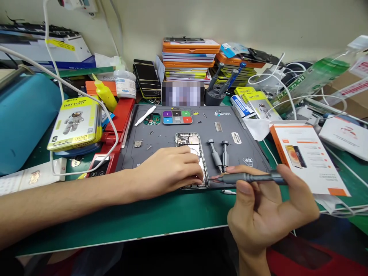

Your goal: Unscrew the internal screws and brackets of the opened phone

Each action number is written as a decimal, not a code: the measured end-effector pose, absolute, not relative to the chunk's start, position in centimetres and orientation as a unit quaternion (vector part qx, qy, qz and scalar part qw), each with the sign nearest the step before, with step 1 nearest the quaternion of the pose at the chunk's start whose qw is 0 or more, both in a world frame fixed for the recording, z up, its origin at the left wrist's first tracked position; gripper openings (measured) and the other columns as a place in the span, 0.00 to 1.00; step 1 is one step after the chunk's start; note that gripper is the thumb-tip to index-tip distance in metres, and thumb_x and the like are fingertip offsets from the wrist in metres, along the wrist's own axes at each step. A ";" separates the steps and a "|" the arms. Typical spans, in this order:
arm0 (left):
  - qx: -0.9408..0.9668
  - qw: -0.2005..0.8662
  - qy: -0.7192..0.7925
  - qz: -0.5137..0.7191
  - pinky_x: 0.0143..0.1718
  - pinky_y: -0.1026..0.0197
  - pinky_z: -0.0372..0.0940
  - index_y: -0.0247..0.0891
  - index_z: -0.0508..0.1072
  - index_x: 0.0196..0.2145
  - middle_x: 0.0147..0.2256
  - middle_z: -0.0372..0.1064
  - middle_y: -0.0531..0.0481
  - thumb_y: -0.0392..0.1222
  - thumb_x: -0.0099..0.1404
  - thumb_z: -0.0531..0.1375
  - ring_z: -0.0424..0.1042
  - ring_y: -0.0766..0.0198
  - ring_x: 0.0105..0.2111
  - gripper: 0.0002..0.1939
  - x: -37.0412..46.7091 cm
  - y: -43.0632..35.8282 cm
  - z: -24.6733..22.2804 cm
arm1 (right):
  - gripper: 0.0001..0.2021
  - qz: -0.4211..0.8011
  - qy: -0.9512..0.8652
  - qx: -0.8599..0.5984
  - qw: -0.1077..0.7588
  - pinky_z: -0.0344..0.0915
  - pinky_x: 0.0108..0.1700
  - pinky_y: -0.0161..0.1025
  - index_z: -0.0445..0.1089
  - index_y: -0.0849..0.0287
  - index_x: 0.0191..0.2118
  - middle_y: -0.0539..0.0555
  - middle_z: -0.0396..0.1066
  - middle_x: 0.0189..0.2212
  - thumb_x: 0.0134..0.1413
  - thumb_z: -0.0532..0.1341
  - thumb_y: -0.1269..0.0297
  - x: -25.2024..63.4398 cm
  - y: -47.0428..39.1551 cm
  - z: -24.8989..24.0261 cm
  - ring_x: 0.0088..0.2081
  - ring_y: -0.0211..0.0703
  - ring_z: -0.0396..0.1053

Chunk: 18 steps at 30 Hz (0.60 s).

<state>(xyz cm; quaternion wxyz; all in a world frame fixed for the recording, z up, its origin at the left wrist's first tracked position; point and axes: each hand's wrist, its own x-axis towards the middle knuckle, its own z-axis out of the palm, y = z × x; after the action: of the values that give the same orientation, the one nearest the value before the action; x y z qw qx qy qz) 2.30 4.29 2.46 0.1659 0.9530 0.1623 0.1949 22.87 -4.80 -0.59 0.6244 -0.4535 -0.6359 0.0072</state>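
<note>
An opened phone [188, 141] with its inner parts showing lies on the dark grey mat [161, 147]. My left hand [172, 166] reaches over its lower half, fingers curled and pressed together; whatever they grip is hidden. In my right hand [267, 214] is a slim grey screwdriver [244, 177], held level between thumb and fingers. Its tip points left, close to the phone's lower right edge. Two more grey screwdrivers [214, 153] lie side by side just right of the phone. Small metal parts [138, 143] are scattered on the mat.
Behind the phone are a coloured magnetic tray [177, 117], a white pry tool [145, 116] and a propped screen [183, 94]. A screwdriver holder [215, 95] stands at the back. Yellow battery boxes [75, 122] sit left; a white-orange box [310, 159] and white cables lie right.
</note>
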 end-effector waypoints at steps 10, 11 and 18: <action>0.954 0.152 0.171 0.194 0.40 0.56 0.66 0.36 0.82 0.45 0.41 0.79 0.48 0.40 0.82 0.55 0.70 0.58 0.40 0.14 2.3 4.2 2.5 | 0.36 0.015 -0.593 -0.476 0.649 0.85 0.43 0.41 0.62 0.43 0.70 0.56 0.66 0.61 0.63 0.64 0.82 22.7 -4.7 -0.5 0.43 0.38 0.80; 0.952 0.156 0.179 0.193 0.40 0.56 0.66 0.36 0.82 0.45 0.41 0.79 0.48 0.40 0.82 0.55 0.70 0.58 0.40 0.14 2.3 4.3 2.5 | 0.36 0.017 -0.593 -0.475 0.650 0.85 0.43 0.41 0.62 0.43 0.70 0.56 0.65 0.62 0.63 0.64 0.82 22.7 -4.7 -0.5 0.43 0.37 0.79; 0.930 0.241 0.217 0.173 0.43 0.58 0.64 0.42 0.84 0.46 0.42 0.78 0.50 0.42 0.77 0.64 0.70 0.58 0.44 0.08 2.0 4.9 2.6 | 0.34 0.052 -0.593 -0.472 0.651 0.84 0.37 0.37 0.59 0.48 0.71 0.53 0.77 0.46 0.65 0.63 0.81 22.8 -4.9 -0.8 0.43 0.41 0.80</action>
<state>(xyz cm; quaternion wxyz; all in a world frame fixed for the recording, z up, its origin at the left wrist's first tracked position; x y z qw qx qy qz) 2.02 4.89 2.61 0.2406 0.9301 0.2173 0.1728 22.83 -4.88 -0.80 0.6507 -0.4717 -0.5929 0.0516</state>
